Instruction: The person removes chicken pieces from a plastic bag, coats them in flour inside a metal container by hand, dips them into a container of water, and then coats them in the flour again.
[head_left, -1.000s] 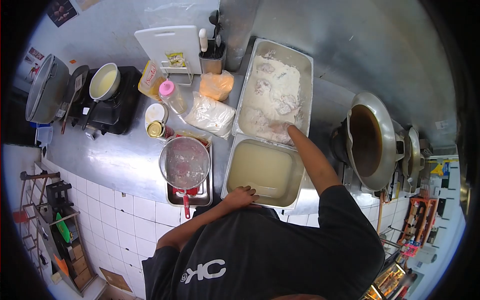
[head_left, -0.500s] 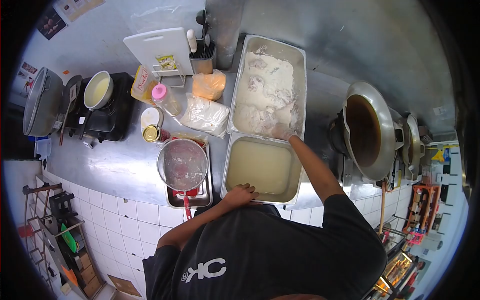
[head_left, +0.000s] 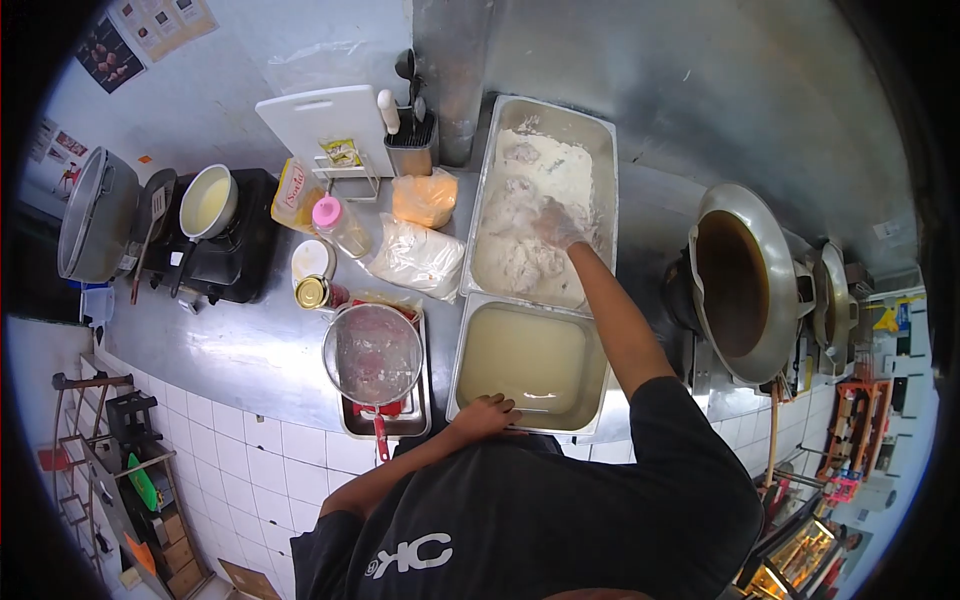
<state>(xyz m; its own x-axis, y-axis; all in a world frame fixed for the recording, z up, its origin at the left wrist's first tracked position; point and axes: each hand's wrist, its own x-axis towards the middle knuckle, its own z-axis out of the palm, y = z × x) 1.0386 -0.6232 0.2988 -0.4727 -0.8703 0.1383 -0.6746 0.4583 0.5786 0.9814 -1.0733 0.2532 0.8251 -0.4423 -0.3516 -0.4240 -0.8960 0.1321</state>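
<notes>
A deep metal pan of white flour [head_left: 575, 165] stands at the back of the counter. Several flour-coated lumps [head_left: 530, 265], which look like meat pieces, lie in it. My right hand [head_left: 560, 226] is down among them near the middle of the pan, dusty and blurred; its fingers do not show clearly. In front stands a second metal pan [head_left: 590, 412], holding cloudy, pale liquid [head_left: 520, 350]. Over its near rim, at the left corner, the fingers of my left hand [head_left: 487, 415] are bent, gripping the edge.
Left of the pans, a red-handled sieve [head_left: 372, 355] rests on a small metal tray [head_left: 425, 405]. Behind it are a bag of white powder [head_left: 418, 258], an orange bag [head_left: 425, 198] and a pink-capped bottle [head_left: 340, 225]. At right stands a large wok of dark oil [head_left: 735, 285].
My right hand has moved from the flour pan's near right edge further in, towards its middle. My left hand stays on the liquid pan's rim. The camera view has tilted slightly.
</notes>
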